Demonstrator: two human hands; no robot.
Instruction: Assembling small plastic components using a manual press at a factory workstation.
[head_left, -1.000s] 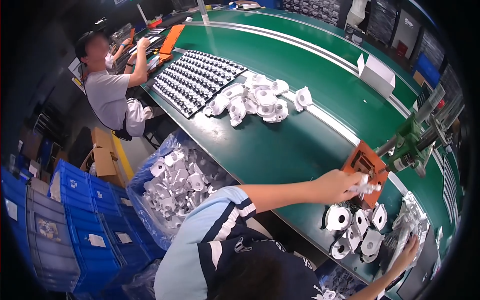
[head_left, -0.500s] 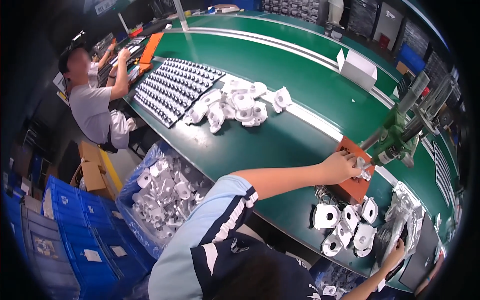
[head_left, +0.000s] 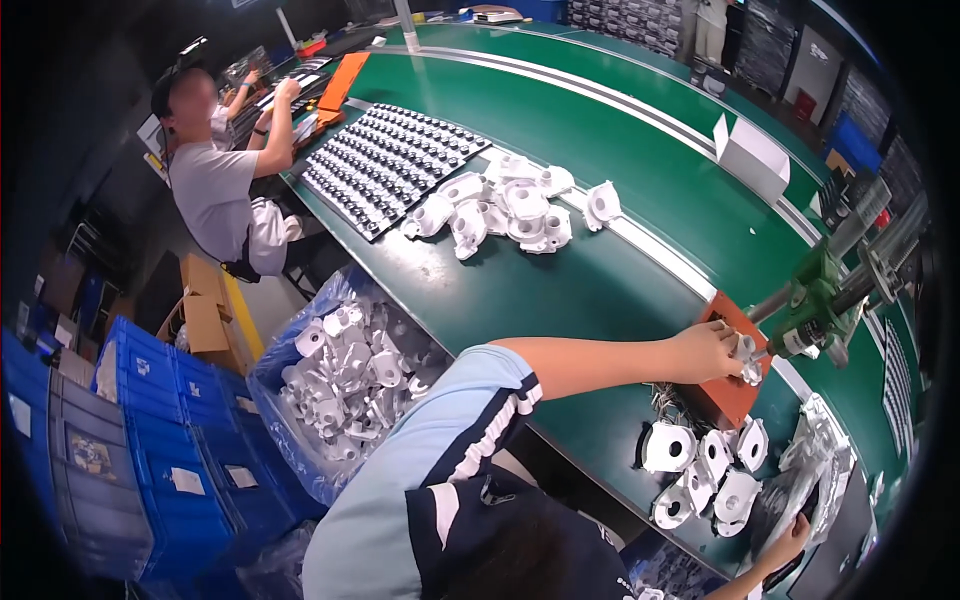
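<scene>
1. Head view, left hand (head_left: 712, 352): it reaches out to about 3 o'clock in the picture, fingers closed around a small white part (head_left: 745, 358) held on the orange fixture block (head_left: 735, 385).
2. Head view, green press tool (head_left: 815, 310): it stands just beyond the block, toward 2 o'clock from the hand, its shaft pointing at the held part.
3. Head view, right hand (head_left: 785, 545): it sits low at 5 o'clock, fingers resting on a clear plastic bag (head_left: 815, 470) of parts; whether it grips the bag I cannot tell.
4. Head view, white housings (head_left: 705, 470): a small cluster lies on the green bench (head_left: 560, 290) between the two hands, at 6 o'clock from the block.
5. Head view, farther off: a larger heap of white castings (head_left: 505, 205) lies at 12 o'clock, beside a black tray of small pieces (head_left: 385, 165).
6. Head view, edges: a blue bin lined with a bag of white parts (head_left: 350, 370) stands at 9 o'clock; a co-worker in a grey shirt (head_left: 215, 190) sits at 10 o'clock.
</scene>
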